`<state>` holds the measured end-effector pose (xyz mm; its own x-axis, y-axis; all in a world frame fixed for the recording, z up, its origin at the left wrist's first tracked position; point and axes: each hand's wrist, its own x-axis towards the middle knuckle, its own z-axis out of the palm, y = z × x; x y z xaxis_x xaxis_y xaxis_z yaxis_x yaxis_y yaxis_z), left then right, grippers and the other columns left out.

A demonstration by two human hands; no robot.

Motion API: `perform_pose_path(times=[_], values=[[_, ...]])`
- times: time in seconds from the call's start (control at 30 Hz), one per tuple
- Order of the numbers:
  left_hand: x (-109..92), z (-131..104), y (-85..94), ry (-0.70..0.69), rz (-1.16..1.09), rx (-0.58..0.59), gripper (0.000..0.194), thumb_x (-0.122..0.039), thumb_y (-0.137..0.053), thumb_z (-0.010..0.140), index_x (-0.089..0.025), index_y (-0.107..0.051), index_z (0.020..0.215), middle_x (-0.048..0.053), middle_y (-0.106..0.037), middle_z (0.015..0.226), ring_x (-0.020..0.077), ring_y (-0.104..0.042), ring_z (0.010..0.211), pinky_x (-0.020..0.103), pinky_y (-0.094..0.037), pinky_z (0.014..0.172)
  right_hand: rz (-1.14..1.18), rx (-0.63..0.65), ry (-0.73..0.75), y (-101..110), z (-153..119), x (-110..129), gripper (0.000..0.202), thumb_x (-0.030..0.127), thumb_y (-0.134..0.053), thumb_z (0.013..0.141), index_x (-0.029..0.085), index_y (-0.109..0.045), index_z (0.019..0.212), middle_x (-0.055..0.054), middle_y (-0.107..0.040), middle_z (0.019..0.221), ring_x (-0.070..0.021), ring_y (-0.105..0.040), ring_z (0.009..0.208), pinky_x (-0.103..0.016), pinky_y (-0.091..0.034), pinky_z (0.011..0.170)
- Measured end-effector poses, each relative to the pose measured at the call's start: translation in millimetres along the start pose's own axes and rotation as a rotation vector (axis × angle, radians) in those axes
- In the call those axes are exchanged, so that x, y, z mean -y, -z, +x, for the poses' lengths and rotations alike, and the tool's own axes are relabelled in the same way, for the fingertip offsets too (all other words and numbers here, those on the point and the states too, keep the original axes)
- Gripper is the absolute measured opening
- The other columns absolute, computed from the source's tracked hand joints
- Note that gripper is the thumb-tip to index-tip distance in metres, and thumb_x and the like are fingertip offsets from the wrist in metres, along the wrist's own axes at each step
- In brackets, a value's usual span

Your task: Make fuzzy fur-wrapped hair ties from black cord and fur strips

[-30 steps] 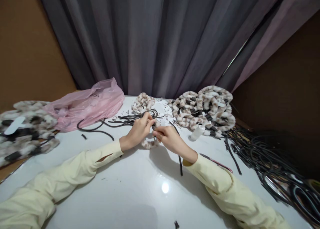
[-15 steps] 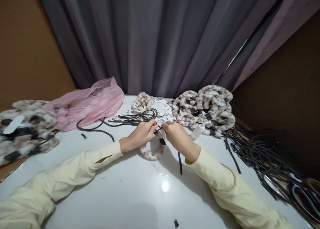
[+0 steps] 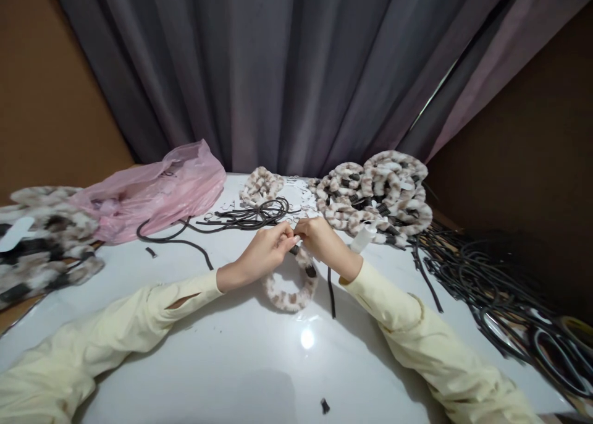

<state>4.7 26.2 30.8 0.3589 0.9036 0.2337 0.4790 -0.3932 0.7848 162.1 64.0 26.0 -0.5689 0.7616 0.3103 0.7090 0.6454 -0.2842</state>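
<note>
A white and brown furry ring (image 3: 291, 300) with dark bands hangs or stands below my hands, over the white table. My left hand (image 3: 264, 248) is closed in a pinch at the top of the ring, beside a dark band. Fingertip to fingertip with it, my right hand (image 3: 317, 235) is also closed, with its fingers curled and partly hidden behind its back. What exactly lies between the right fingers cannot be seen. Just beyond the hands is a bunch of black cords (image 3: 250, 216).
More furry rings are heaped at right (image 3: 393, 189) and left (image 3: 60, 226), with a small furry bundle (image 3: 262, 186) at the back. A pink plastic bag (image 3: 157, 192), a white bottle (image 3: 364, 237), loose hardware and a black cord tangle (image 3: 482, 282) lie around. Behind hangs a grey curtain (image 3: 259, 72).
My hands have drawn together, and the dark strand seen between them is now hidden. The furry ring sits lower and more of it shows. The view has shifted slightly.
</note>
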Motion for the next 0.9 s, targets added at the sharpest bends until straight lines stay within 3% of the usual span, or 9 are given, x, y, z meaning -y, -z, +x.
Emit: perform_pose_path(times=[0.07,0.17,0.27,0.4,0.5,0.6,0.67,0.73,0.9], values=[[6,4,-1.3,0.072,-0.086,0.005,0.013,-0.029,-0.047,0.082,-0.019,-0.047,0.073,-0.006,-0.05,0.053,0.01,-0.045,0.05,0.02,-0.031,0.052,-0.006,-0.033,-0.025,0,1,-1,0.032,-0.005,-0.041,0.069,0.01,-0.067,0.081,-0.008,-0.066,0.075,-0.0155,-0.058,0.067,-0.023,-0.04,0.063],[16,13,-0.7,0.174,-0.266,-0.046,0.015,-0.03,-0.051,0.08,-0.019,-0.045,0.072,-0.005,-0.053,0.052,0.01,-0.047,0.049,0.019,-0.033,0.052,-0.065,-0.204,-0.089,8,-2,10,0.047,-0.004,-0.038,0.072,0.008,-0.058,0.112,-0.015,-0.062,0.109,-0.0204,-0.059,0.09,-0.027,-0.043,0.071],[22,20,2.7,0.289,-0.505,-0.13,0.015,-0.024,-0.055,0.079,-0.017,-0.046,0.069,-0.005,-0.052,0.049,0.0083,-0.046,0.047,0.018,-0.033,0.05,-0.198,-0.313,-0.122,23,-11,39,0.041,0.0,-0.039,0.075,0.012,-0.062,0.107,-0.012,-0.062,0.113,-0.0241,-0.055,0.1,-0.031,-0.043,0.076],[25,28,9.0,0.463,-0.827,-0.165,0.018,-0.015,-0.055,0.079,-0.014,-0.047,0.063,-0.004,-0.05,0.048,0.0052,-0.043,0.044,0.015,-0.033,0.047,-0.226,-0.042,-0.219,33,-25,70,0.033,0.006,-0.041,0.075,0.018,-0.067,0.092,-0.008,-0.069,0.092,-0.0225,-0.062,0.079,-0.028,-0.041,0.061],[23,33,16.0,0.517,-0.931,-0.101,0.02,-0.01,-0.051,0.079,-0.013,-0.046,0.06,-0.004,-0.046,0.049,0.0041,-0.04,0.042,0.014,-0.034,0.044,-0.121,0.132,-0.224,21,-26,65,0.043,0.007,-0.041,0.074,0.016,-0.059,0.112,-0.011,-0.062,0.115,-0.0228,-0.063,0.084,-0.028,-0.042,0.062],[16,35,25.0,0.574,-1.03,-0.007,0.022,-0.007,-0.051,0.078,-0.014,-0.044,0.058,-0.006,-0.039,0.047,0.0028,-0.035,0.038,0.014,-0.032,0.041,0.106,0.113,-0.138,-2,-19,45,0.061,0.006,-0.039,0.074,0.013,-0.035,0.135,-0.016,-0.046,0.133,-0.0222,-0.057,0.099,-0.029,-0.045,0.073],[12,35,30.3,0.609,-1.088,0.048,0.023,-0.008,-0.053,0.077,-0.014,-0.043,0.058,-0.007,-0.035,0.047,0.002,-0.031,0.036,0.013,-0.03,0.038,0.285,0.048,-0.142,-15,-14,35,0.059,0.011,-0.037,0.08,0.012,-0.026,0.138,-0.016,-0.055,0.12,-0.0189,-0.059,0.089,-0.029,-0.046,0.07],[10,34,33.3,0.63,-1.14,0.089,0.024,-0.01,-0.053,0.079,-0.015,-0.042,0.058,-0.008,-0.033,0.048,0.0016,-0.03,0.035,0.013,-0.031,0.038,0.456,-0.011,-0.189,-23,-10,32,0.047,0.019,-0.036,0.086,0.013,-0.031,0.133,-0.009,-0.062,0.094,-0.0152,-0.058,0.07,-0.027,-0.046,0.061],[10,33,30.9,0.653,-1.165,0.143,0.027,-0.009,-0.04,0.084,-0.015,-0.04,0.058,-0.008,-0.03,0.045,0.0027,-0.028,0.034,0.014,-0.035,0.04,0.832,-0.06,-0.347,-26,-2,36,0.017,0.028,-0.04,0.087,0.018,-0.048,0.098,0.006,-0.047,0.052,-0.0086,-0.043,0.04,-0.019,-0.036,0.04]])
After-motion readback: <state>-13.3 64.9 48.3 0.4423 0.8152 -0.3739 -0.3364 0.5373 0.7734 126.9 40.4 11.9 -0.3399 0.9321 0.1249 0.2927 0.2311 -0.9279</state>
